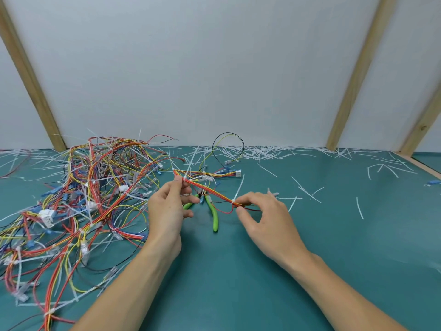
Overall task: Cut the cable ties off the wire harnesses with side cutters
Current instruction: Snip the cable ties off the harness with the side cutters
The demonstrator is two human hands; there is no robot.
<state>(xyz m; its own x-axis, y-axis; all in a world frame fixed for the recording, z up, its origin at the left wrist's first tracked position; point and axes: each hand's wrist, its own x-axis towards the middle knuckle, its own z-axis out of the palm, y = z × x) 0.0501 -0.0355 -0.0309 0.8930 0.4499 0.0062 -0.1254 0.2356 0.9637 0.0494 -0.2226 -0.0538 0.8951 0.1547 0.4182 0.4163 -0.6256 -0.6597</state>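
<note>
I have one wire harness stretched between my hands, its long axis running from upper left, away from me, down to the right and nearer. My left hand pinches the red and yellow strands at the far end, just by a white cable tie; my right hand pinches the near end at a second white tie, whose stiff tail sticks up and away. Neither hand holds the tool: the side cutters lie flat on the green mat right beneath the harness, between my hands, their glossy green handles splayed toward me. I think the right hand is the nearer to the free handle, though the left handle is partly hidden behind my fingers. The thin wires sag softly; the ties look rigid, ribbed plastic. The tangled pile of harnesses waits just to my left, with cut tie offcuts strewn along the wall
</note>
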